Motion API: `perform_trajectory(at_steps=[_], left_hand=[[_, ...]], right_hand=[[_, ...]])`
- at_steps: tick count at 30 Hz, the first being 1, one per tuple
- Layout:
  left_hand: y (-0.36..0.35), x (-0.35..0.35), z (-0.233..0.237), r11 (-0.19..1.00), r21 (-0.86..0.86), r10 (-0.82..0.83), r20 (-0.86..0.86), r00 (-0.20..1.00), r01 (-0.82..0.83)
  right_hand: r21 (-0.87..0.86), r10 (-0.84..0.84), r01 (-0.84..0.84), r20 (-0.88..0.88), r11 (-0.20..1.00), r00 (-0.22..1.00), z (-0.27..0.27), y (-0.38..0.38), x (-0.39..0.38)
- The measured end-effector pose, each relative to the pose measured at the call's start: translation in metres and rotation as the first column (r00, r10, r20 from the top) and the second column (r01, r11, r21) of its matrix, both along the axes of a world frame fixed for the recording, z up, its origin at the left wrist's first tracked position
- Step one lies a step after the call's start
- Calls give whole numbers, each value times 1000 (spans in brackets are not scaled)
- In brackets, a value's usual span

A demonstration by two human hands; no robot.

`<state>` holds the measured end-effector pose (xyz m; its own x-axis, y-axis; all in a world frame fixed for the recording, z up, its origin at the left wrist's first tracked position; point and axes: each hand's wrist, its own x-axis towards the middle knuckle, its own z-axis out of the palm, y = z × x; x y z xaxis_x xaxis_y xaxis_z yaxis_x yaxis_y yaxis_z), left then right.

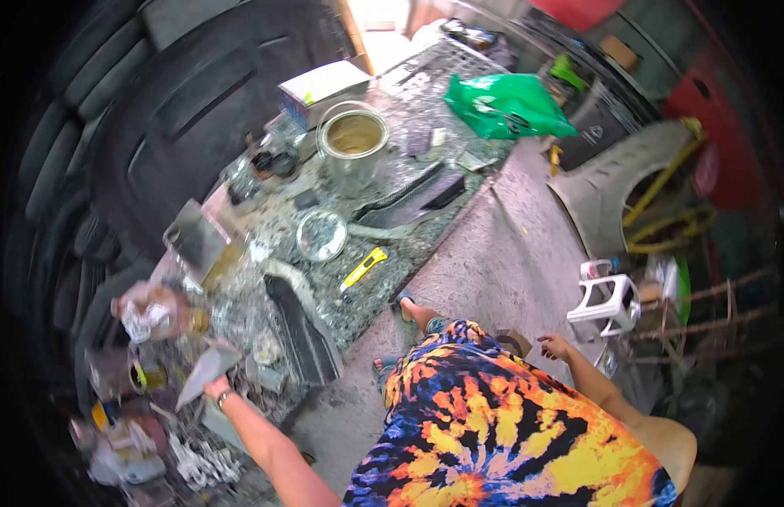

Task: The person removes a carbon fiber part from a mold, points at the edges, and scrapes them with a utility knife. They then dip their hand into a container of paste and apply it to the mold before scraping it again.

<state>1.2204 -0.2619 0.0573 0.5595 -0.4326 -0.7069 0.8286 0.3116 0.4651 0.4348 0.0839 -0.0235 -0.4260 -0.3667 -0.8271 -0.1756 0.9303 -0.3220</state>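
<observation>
My left hand (216,387), with a band at its wrist, is closed on a flat pale-grey triangular sheet (204,372) over the cluttered left end of the workbench (392,275). What kind of sheet it is, I cannot tell. Right of it lies a dark mesh-faced part with a grey edge (300,325). My right hand (557,346) hangs out over the floor on the other side, fingers apart and holding nothing. Near it stands a white plastic stool (605,306). A yellow utility knife (364,269) lies on the bench beside a round lid (322,235).
Farther along the bench are a large open paint can (355,139), a second mesh-faced part (413,201), a white box (324,84) and a green plastic bag (508,106). A grey car fender (611,182) stands at the right. Crumpled plastic and tins crowd the bench's left end.
</observation>
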Motion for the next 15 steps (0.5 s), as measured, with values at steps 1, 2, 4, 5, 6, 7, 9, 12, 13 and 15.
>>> perform_trajectory(at_steps=[1, 2, 4, 5, 6, 7, 9, 12, 13, 15], left_hand=[[3, 13, -21, 1000, 30, -6, 24, 1000, 5], [8, 36, -49, 997, 51, -52, 44, 998, 49], [16, 90, -108, 986, 95, -145, 101, 984, 135], [19, 114, -133, 974, 125, -208, 143, 968, 190], [22, 137, -157, 953, 163, -287, 199, 937, 257], [25, 155, -177, 920, 205, -382, 273, 883, 334], [33, 163, -182, 918, 223, -389, 352, 851, 328], [43, 122, -123, 989, 62, -148, 329, 933, 135], [50, 103, -100, 994, 10, -102, 334, 937, 104], [71, 32, -37, 997, -24, -64, 348, 935, 78]], right_hand=[[51, 20, -20, 4, 998, 1000, 0, 5, 3], [104, 43, -44, 11, 994, 999, 0, 8, 5], [84, 47, -47, 9, 995, 999, -5, 7, 8], [61, 49, -50, 12, 997, 999, -10, 1, 9], [41, 58, -58, 13, 997, 998, -13, -7, 9], [31, 120, -120, 5, 992, 993, -17, -18, 7], [-27, 222, -221, 13, 975, 975, -27, -48, 2], [-197, 327, -321, -4, 926, 945, -23, -110, 4], [-242, 386, -381, -28, 892, 922, -17, -136, 8], [-374, 478, -474, -89, 797, 874, 1, -200, 22]])
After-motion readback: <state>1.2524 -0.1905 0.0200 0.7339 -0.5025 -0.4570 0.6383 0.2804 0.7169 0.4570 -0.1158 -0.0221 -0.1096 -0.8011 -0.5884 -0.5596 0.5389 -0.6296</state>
